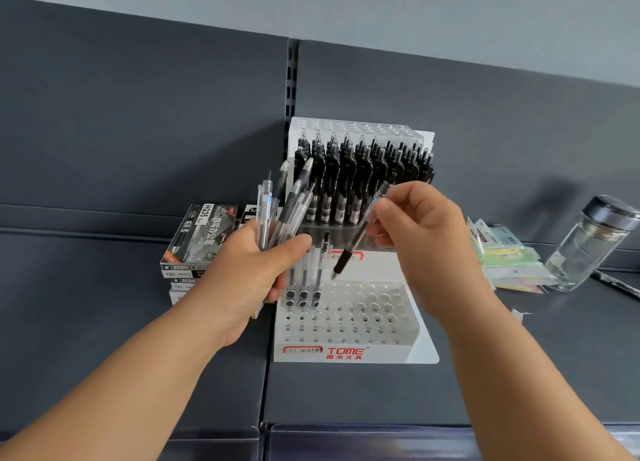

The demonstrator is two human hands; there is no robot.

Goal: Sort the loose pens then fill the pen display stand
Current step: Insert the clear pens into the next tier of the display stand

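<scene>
A white tiered pen display stand (349,351) sits on the dark shelf. Its middle tier holds several black pens (360,176). Three clear pens (304,280) stand in the back left holes of the front tier, whose other holes are bare. My left hand (252,273) grips a bundle of loose pens (280,204), fanned upward, left of the stand. My right hand (426,232) pinches a single pen (356,239) near its top. This pen has a clear barrel and a black grip. It slants tip-down above the front tier's holes.
A stack of pen boxes (199,239) lies left of the stand, partly behind my left hand. To the right are flat packets (509,256), a glass jar with a dark lid (588,242) and a lone dark pen (620,286). A dark back panel rises behind the shelf.
</scene>
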